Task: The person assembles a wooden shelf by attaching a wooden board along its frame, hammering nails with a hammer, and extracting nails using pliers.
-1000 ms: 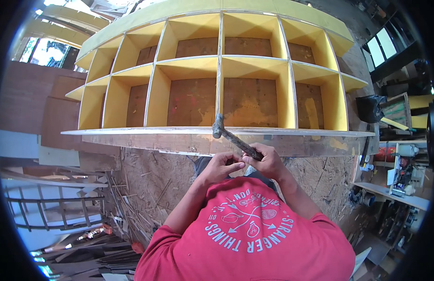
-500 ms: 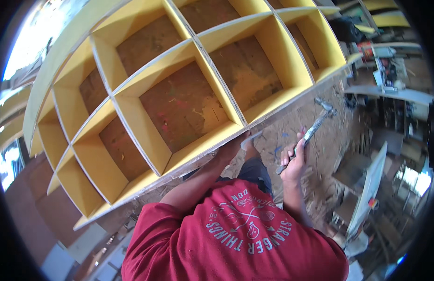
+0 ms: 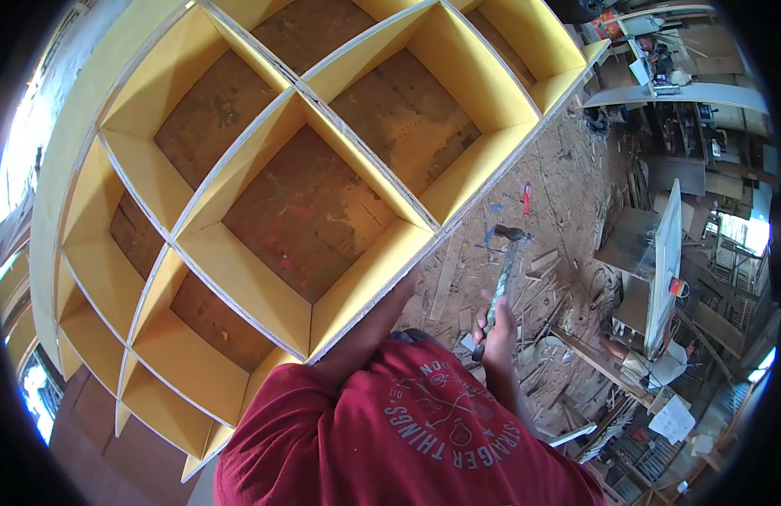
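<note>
A large yellow wooden grid frame (image 3: 369, 156) with pale cut edges and several square compartments fills the upper left. Through its compartments shows a brown, paint-stained surface (image 3: 310, 215). My left forearm (image 3: 365, 325) reaches up to the frame's near edge, where the hand disappears beneath it; its fingers are hidden. To the right of the frame, my right hand (image 3: 498, 329) is wrapped round the lower handle of a hammer (image 3: 504, 274). The hammer points upward, its head apart from the frame.
Wood scraps and shavings cover the floor (image 3: 559, 228), with a small red object (image 3: 526, 200) and blue bits among them. A long wooden strip (image 3: 605, 363) lies right of my hand. Farther right stand a pale upright panel (image 3: 665, 261) and a pale curved board (image 3: 677, 94).
In the picture, the frame appears more tilted and shifted left and down. My right hand and the hammer appear lower and farther left. My left hand, partly seen before, is now hidden.
</note>
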Tool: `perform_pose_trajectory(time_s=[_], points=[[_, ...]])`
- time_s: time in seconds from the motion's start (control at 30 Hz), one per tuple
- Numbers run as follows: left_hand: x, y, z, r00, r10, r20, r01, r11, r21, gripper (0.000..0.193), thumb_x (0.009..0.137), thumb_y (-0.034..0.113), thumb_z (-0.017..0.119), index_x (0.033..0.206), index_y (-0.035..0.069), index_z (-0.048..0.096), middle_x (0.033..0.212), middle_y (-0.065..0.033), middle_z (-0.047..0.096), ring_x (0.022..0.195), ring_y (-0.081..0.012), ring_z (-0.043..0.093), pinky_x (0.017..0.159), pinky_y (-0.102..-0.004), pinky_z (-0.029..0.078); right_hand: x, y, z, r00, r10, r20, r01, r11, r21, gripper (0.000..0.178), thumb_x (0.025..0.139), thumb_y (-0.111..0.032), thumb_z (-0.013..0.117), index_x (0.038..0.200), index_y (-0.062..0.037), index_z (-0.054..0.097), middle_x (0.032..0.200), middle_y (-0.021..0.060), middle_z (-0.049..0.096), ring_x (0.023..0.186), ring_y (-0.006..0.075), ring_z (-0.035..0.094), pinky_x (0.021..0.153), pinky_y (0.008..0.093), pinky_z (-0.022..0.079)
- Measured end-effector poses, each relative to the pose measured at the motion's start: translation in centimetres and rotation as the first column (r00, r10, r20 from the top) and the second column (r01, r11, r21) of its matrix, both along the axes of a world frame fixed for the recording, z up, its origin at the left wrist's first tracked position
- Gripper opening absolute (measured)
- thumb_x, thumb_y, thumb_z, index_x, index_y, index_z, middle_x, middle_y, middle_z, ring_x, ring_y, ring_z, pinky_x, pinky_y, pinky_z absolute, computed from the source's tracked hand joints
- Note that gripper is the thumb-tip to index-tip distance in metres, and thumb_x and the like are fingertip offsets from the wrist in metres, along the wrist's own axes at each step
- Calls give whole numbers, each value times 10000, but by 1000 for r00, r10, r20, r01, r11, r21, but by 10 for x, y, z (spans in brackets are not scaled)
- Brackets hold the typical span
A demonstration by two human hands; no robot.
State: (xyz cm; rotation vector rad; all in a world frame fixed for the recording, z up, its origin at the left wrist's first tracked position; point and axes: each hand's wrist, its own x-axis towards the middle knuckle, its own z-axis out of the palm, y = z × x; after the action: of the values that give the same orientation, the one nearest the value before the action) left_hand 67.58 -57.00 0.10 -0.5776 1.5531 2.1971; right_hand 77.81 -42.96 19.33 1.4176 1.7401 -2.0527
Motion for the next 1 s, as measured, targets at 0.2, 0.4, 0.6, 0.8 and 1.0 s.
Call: perform_pose_trajectory(time_s=[0.2,0.4,0.6,0.8,1.0], points=[[0,-6,-8,999,-42,1,42,999,-33,346,995,324,730,1192,39,716,1130,-96,730,1077,-229,670,948,-393,526,-4,22,8,926,343,154,-374,890,262,205,1045,-156,669,1171,-13,595,733,3,596,561,86,545,503,259,419],[-12,-11,-13,996,-85,-21,83,993,-89,331,993,306,728,1189,39,719,1135,-110,731,1077,-249,674,944,-405,531,-2,56,-3,724,577,378,-690,587,423,325,979,-210,745,1182,8,615,765,81,653,646,174,568,621,326,461],[-12,-17,-18,996,-84,-40,75,978,-192,316,990,288,726,1186,40,722,1139,-124,732,1076,-269,677,939,-418,536,-56,101,-1,546,758,357,-830,431,354,397,946,-222,755,1243,-12,596,920,207,704,840,376,703,748,446,532],[-1,-12,-26,998,18,-61,-38,933,-359,302,988,271,725,1184,40,725,1144,-139,733,1076,-289,681,934,-430,541,-193,148,-14,-54,892,449,-997,-71,21,435,918,-270,762,1269,-55,621,1072,252,737,1043,414,716,894,444,548],[7,21,-27,973,201,-112,-230,823,-520,288,986,253,723,1181,41,728,1149,-153,734,1075,-309,685,929,-442,545,-306,185,-65,-510,810,288,-831,-551,77,533,988,-364,685,1439,-98,583,1181,249,727,1080,400,712,957,473,539]])
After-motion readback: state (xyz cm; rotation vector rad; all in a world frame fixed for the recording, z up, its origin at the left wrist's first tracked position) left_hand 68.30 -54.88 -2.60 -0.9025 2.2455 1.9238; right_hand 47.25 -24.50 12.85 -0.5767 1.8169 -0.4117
